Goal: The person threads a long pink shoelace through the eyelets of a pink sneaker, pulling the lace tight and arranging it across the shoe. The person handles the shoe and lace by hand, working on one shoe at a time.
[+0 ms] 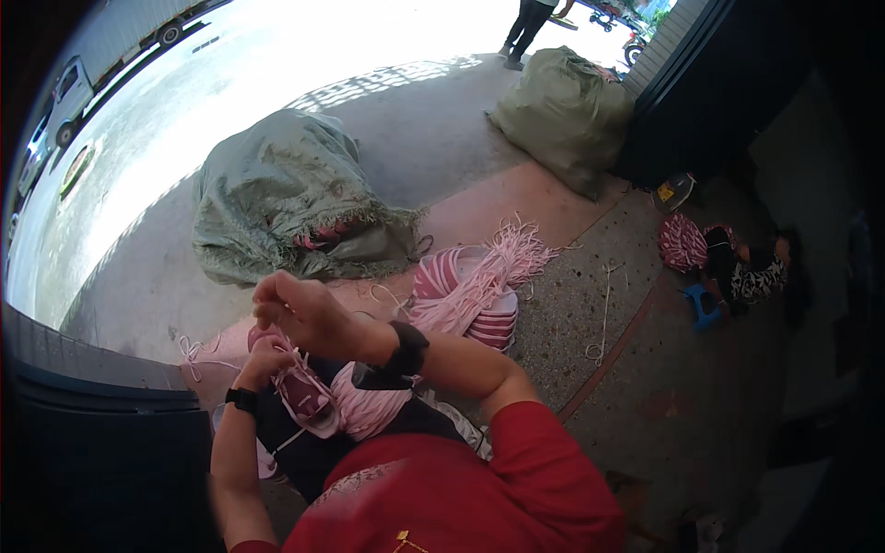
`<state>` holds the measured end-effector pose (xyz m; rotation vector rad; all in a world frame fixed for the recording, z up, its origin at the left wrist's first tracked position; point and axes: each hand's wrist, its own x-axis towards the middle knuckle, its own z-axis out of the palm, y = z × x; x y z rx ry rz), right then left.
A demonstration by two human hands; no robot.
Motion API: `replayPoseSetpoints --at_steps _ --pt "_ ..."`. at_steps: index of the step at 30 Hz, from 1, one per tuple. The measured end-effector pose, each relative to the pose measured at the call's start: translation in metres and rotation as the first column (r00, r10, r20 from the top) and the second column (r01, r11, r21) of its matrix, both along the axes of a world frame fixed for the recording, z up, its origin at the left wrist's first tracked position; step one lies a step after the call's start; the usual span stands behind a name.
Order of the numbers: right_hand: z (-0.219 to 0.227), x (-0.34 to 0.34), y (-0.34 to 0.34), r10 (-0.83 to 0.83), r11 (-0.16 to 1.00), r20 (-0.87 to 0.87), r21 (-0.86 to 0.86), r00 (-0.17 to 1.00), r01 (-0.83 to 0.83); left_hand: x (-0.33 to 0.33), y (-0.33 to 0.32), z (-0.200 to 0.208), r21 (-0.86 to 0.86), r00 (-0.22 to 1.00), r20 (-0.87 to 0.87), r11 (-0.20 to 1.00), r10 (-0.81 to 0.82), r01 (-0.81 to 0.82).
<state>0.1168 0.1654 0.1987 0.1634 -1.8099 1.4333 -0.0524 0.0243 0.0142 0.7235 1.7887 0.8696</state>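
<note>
Maroon shoe [307, 398] on my lap, left of centre, pale laces along its upper. From the left: truck [74, 97] parked outside in bright light; loose pale lace [195, 355] on the floor. My left hand [265, 359], fingers bent, at the shoe's far end; cannot tell whether they grip lace or upper. Green-grey sack [277, 189] on the floor beyond, frayed at the near edge. My right hand [309, 318] raised just above the left, fingers curled; cannot tell if lace runs between them. Right of the shoe, touching it, a bundle of pink laces [364, 405] across my lap. Further right, striped pink-and-white pieces [493, 323] on the floor, pale strands [502, 263] over them. Person in dark trousers [527, 28] at the top. Then olive sack [567, 115], maroon-and-white bundle [682, 241], blue object [704, 306].
</note>
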Motion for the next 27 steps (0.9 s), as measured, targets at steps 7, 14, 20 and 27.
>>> replayPoseSetpoints --at_steps 7,14,20,27 --pt "0.176 0.118 0.129 -0.177 0.983 -0.630 -0.149 0.756 0.106 0.027 0.012 0.000 -0.042 0.753 -0.618 0.966 -0.227 0.257" --pt "0.007 0.069 0.102 0.066 0.761 0.240 -0.640 0.969 0.106 0.019 -0.032 -0.002 -0.130 0.758 -0.602 0.968 -0.251 0.217" --pt "-0.133 0.017 -0.003 0.354 0.934 0.692 -0.293 0.629 -0.203 0.019 -0.036 -0.003 -0.106 0.657 -0.704 0.954 -0.270 0.279" --pt "-0.161 -0.002 -0.083 0.002 0.868 0.901 0.214 0.435 -0.447 -0.004 -0.045 0.004 0.096 0.865 -0.459 0.957 -0.202 0.274"
